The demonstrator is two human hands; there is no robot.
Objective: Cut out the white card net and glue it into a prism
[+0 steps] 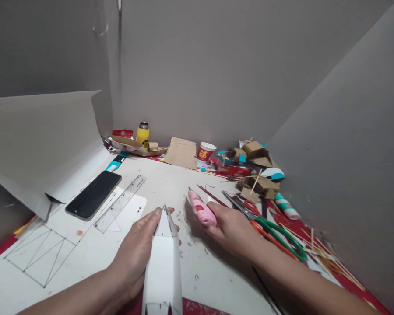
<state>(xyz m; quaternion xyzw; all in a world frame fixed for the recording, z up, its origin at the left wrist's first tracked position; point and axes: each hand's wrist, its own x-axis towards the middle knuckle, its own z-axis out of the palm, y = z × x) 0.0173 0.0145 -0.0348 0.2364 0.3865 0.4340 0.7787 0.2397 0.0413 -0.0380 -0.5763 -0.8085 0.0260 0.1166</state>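
Left hand point(138, 241) grips the white pointed model point(162, 269) near its tip, while right hand point(231, 228) holds the pink tool point(201, 210), narrow end forward, over the desk point(170, 188).

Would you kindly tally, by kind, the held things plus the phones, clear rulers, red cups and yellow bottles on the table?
White faceted piece, left hand: 1
Pink tool, right hand: 1
Phone: 1
Clear ruler: 1
Red cup: 1
Yellow bottle: 1
Total: 6
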